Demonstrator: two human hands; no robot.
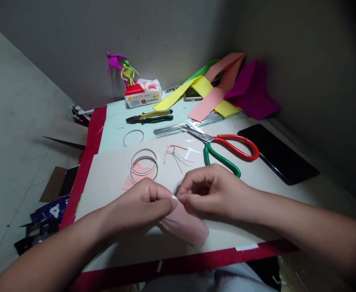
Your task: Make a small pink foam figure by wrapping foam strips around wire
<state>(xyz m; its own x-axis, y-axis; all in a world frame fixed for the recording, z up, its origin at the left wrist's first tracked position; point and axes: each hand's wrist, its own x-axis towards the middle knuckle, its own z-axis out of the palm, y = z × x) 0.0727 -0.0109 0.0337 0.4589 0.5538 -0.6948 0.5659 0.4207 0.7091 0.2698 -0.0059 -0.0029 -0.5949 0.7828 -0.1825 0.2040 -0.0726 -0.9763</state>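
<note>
A piece of thin pink material (190, 227) hangs below my fingertips near the front of the table. My left hand (149, 202) pinches its upper edge, where a small white tip shows between thumb and forefinger. Right beside it, my right hand (211, 192) has thumb and forefinger pressed together at the same edge. Just beyond my hands lie several wire rings (143, 167), partly over a flat pink piece (141, 168). A twisted wire figure (174, 153) with one pink-wrapped part lies to their right.
Scissors (208, 138) with red and green handles lie beside a black phone (281, 156). Farther back are pliers (150, 117), thin wires (171, 129), a tissue pack (144, 95), small figures (127, 73), and yellow (178, 95), pink (206, 103) and purple strips (251, 91).
</note>
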